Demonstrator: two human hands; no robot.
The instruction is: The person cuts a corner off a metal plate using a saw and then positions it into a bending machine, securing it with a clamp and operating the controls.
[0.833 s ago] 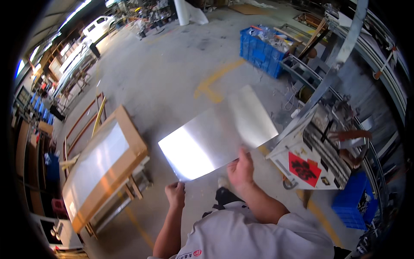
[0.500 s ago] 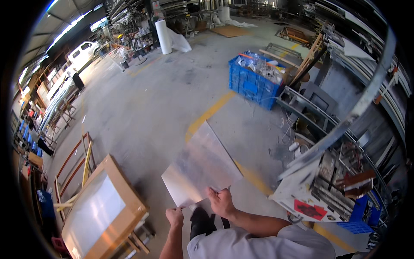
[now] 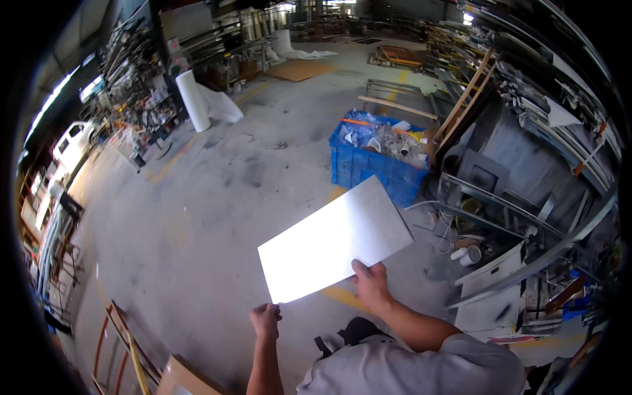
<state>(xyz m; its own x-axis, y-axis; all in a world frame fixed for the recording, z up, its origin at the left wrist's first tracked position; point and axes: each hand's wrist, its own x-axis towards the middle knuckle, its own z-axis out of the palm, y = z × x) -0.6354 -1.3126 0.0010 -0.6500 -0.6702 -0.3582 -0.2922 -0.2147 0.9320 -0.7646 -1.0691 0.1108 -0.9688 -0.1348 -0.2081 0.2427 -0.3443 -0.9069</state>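
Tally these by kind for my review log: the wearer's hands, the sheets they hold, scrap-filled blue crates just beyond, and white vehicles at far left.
Hands (left hand, right hand): 2
Shiny sheet: 1
Blue crate: 1
White vehicle: 1
Total: 5

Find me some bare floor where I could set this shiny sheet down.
The widest bare stretch of floor lies left of the shiny sheet and blue crate, bordered by the tall white roll beyond and reddish frame at lower left. It's crowded to the sheet's right, with small white rolls and metal framing.

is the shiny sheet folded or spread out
Spread out: the sheet shows one broad face, four corners and no visible fold.
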